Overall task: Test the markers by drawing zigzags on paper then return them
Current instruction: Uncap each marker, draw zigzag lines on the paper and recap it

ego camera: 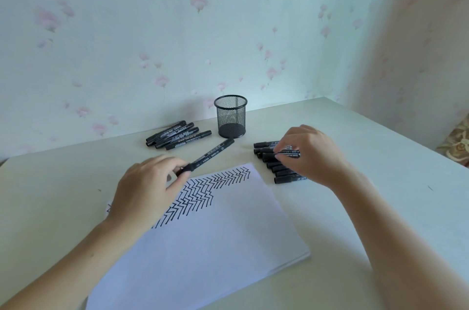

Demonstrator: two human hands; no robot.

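Between left fingers (177, 165), black marker (210, 154).

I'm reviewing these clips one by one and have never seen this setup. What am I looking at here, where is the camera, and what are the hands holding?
No machine here: a person wears a wide-angle camera on the head, looking down at a pale table. The left hand holds one black marker above a stack of paper bearing zigzags. The right hand pinches a marker in the right pile. Another group of markers lies left of a mesh pen cup, which looks empty.
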